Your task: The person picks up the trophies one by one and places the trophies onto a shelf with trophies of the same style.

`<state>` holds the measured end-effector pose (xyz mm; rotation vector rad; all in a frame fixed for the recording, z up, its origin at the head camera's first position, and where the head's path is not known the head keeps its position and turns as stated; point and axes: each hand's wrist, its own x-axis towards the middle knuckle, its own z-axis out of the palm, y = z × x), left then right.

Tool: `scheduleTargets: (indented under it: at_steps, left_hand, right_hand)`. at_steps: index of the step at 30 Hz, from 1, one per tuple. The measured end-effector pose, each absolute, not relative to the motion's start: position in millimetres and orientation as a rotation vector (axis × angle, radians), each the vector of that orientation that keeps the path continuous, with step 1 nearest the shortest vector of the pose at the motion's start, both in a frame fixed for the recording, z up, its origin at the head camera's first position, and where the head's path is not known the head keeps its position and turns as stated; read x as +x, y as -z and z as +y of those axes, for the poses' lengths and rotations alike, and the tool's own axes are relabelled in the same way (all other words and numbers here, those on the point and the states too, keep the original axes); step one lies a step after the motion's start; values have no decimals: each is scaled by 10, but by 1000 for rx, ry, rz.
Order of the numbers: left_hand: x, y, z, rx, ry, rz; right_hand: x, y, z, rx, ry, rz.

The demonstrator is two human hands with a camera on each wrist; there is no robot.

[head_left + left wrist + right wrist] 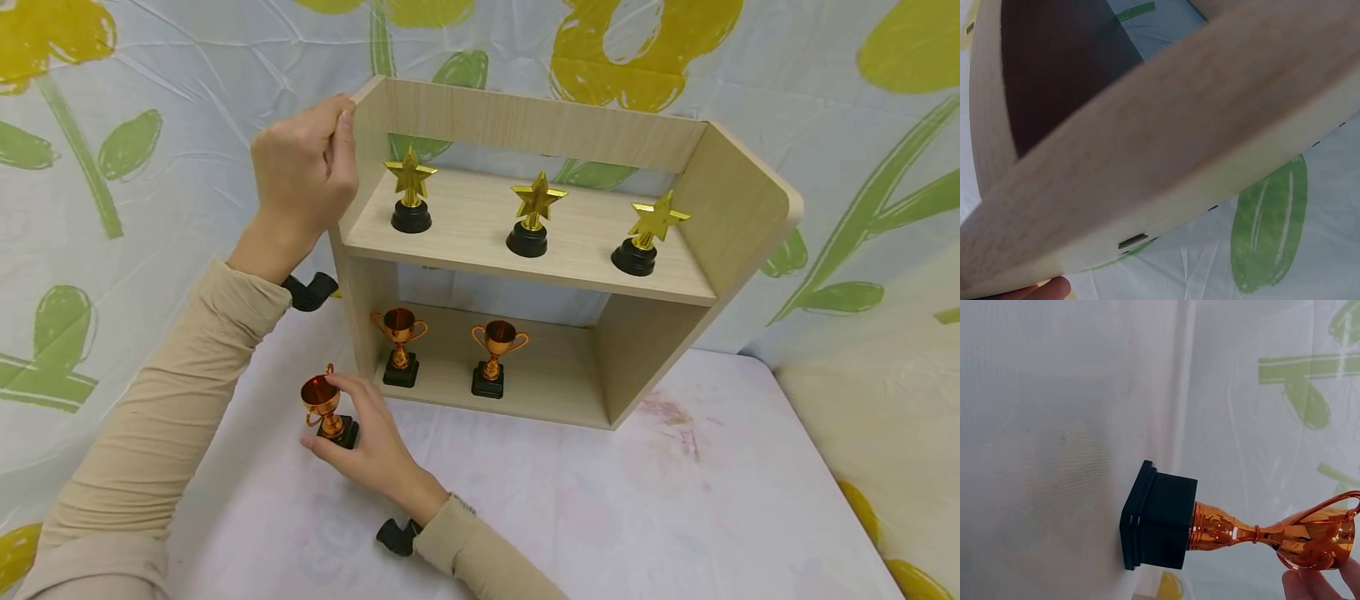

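Note:
My left hand (303, 171) grips the upper left side panel of a light wooden two-tier shelf (547, 121). In the left wrist view, the panel (1172, 131) fills much of the picture and a fingertip (1057, 289) shows at its edge. Left of the shelf, my right hand (382, 446) holds a copper-coloured trophy cup (321, 397) between thumb and fingers. The cup has two handles and a black square base. In the right wrist view, fingertips (1307, 586) are at the bowl of the upright trophy, its base (1163, 519) close to the white tabletop.
Two similar copper cups (401, 327) (498, 337) stand on the lower tier. Three gold star trophies (410, 179) (536, 204) (651, 223) on black round bases line the upper tier. Flower-printed cloth (187, 167) hangs behind the shelf and table (600, 508).

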<state>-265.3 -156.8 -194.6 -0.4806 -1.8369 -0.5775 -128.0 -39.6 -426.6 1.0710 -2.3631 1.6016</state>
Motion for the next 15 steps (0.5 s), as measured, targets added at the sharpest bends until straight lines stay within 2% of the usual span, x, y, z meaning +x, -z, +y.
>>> scheduleTargets:
  at_steps: [15]
  left_hand:
    - [-2653, 1947, -1574, -478, 581, -1833]
  right_hand:
    - [-1306, 4313, -492, 1020, -1638, -2373]
